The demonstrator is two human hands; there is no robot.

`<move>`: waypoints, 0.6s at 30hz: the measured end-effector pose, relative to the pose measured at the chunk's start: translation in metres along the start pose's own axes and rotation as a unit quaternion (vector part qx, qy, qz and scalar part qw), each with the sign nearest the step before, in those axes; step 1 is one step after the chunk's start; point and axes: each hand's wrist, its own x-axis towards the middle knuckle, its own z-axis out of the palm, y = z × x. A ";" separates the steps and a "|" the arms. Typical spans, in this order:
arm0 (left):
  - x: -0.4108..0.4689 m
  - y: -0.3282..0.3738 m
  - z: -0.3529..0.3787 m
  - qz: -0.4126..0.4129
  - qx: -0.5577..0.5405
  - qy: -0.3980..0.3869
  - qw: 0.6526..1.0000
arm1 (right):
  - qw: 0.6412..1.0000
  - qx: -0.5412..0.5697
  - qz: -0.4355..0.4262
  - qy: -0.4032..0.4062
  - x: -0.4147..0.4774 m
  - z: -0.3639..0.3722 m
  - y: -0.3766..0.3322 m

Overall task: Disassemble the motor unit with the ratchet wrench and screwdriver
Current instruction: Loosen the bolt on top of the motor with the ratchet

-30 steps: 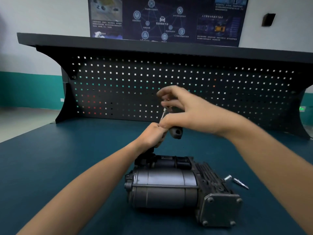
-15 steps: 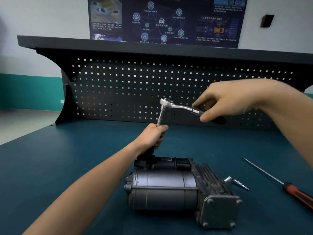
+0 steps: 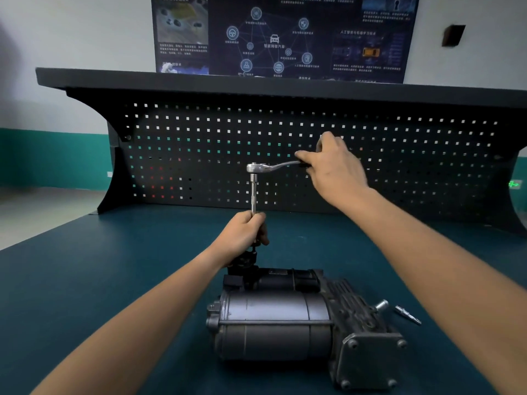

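Observation:
The grey motor unit (image 3: pixel 285 323) lies on its side on the teal bench top (image 3: pixel 114 280), with a square bolted end plate at the right. A chrome ratchet wrench (image 3: pixel 268 166) stands over the unit's black top fitting on a long vertical extension bar (image 3: pixel 253 192). My left hand (image 3: pixel 243 233) grips the lower end of the bar just above the fitting. My right hand (image 3: pixel 333 163) holds the wrench handle, which points right; the handle is mostly hidden by the fingers. The screwdriver is not in view.
A small silver bit (image 3: pixel 407 315) lies on the bench right of the motor unit. A black pegboard back panel (image 3: pixel 399 155) with a shelf on top rises behind the bench. A dark poster hangs on the wall above.
My right hand has swung the wrench handle from near the bar out to the right and now back a little toward centre. The left hand has stayed on the bar.

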 end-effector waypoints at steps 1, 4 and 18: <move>0.000 -0.001 0.000 0.002 0.011 0.012 1.000 | 1.000 0.007 0.001 0.012 0.002 0.003 -0.003; -0.002 -0.001 0.000 0.002 0.031 0.008 0.999 | 0.998 0.055 -0.007 0.037 -0.001 0.006 -0.004; 0.008 0.056 -0.023 0.231 0.219 0.155 0.935 | 0.973 0.220 -0.048 0.043 -0.042 0.000 -0.007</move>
